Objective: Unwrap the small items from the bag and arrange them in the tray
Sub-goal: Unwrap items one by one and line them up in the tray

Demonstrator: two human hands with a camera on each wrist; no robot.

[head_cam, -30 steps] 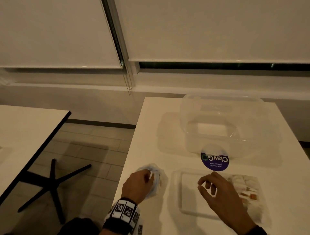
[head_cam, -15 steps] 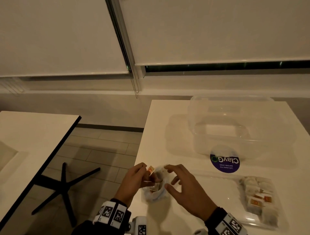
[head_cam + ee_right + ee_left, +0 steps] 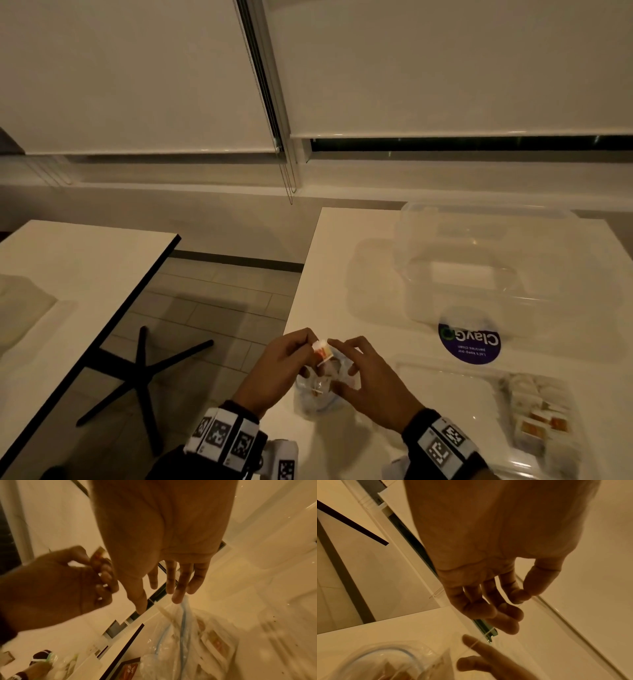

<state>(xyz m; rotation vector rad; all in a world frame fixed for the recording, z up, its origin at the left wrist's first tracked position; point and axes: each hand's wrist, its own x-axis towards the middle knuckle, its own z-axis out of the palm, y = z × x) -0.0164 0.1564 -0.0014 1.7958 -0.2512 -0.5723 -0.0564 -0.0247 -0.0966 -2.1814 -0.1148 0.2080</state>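
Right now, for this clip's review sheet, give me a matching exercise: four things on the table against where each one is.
Things:
1. small packet
2. plastic bag
3. round sticker
4. clear tub

Places:
A. at the far end of the table
B. on the table top, between tub and tray
C. pinched in the left hand
D. under both hands, near the table's left edge

Pairs: 1-C, 2-D, 3-B, 4-A

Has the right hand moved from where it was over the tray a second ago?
Yes. The right hand has gone leftward, off the tray and away from the purple sticker, to the plastic bag beside the left hand.
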